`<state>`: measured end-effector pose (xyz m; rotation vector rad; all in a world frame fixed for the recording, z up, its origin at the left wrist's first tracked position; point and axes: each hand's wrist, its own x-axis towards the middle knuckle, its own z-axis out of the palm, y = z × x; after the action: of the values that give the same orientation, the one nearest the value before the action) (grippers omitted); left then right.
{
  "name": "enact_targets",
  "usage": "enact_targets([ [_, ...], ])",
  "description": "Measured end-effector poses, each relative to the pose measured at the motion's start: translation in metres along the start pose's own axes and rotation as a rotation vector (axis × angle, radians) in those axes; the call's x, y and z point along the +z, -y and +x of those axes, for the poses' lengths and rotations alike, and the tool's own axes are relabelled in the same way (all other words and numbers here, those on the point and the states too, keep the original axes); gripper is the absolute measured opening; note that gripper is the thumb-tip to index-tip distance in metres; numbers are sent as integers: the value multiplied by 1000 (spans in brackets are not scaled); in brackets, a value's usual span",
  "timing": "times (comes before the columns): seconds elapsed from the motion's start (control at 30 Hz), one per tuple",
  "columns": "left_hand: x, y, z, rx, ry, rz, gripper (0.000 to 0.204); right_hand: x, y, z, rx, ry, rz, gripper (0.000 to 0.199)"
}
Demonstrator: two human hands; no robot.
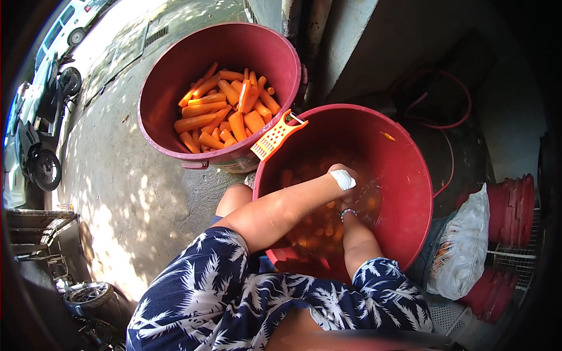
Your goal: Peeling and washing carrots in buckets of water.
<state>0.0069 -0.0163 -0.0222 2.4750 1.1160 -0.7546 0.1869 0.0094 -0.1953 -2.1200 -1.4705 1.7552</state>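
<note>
Both my hands reach into a large red tub (pixel 410 175) of murky brownish water, where blurred orange pieces (pixel 319 231) show under the surface. My left hand (pixel 349 169), with a white patch (pixel 343 179) at the wrist, is bent down at the water over the tub's middle. Just below it, my right hand (pixel 346 205), wearing a beaded bracelet (pixel 348 212), is partly under the water. The fingers of both are hidden, so any hold cannot be made out. An orange plastic grater-peeler (pixel 275 140) hangs on the tub's rim.
A second red tub (pixel 161 105), holding several peeled carrots (pixel 205 109), stands at the far left against the first. To the right are a white sack (pixel 462 251) and red buckets (pixel 512 210). A hose (pixel 468 99) lies behind. Motorcycles (pixel 44 167) stand at the left.
</note>
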Motion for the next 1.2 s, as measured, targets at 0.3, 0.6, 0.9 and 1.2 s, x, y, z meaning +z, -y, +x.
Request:
enact_targets([
  [0.3, -23, 12, -23, 148, 2, -226, 29, 13, -1, 30, -40, 149, 200, 63],
  [0.6, -40, 12, -50, 184, -34, -146, 27, 11, 0, 44, -69, 263, 404, 63],
  [0.9, -40, 12, -50, 166, -74, -178, 34, 29, -1, 47, -89, 375, 628, 64],
  [1.2, -36, 9, -48, 145, -150, -154, 34, 41, 17, 46, -131, 490, 821, 64],
])
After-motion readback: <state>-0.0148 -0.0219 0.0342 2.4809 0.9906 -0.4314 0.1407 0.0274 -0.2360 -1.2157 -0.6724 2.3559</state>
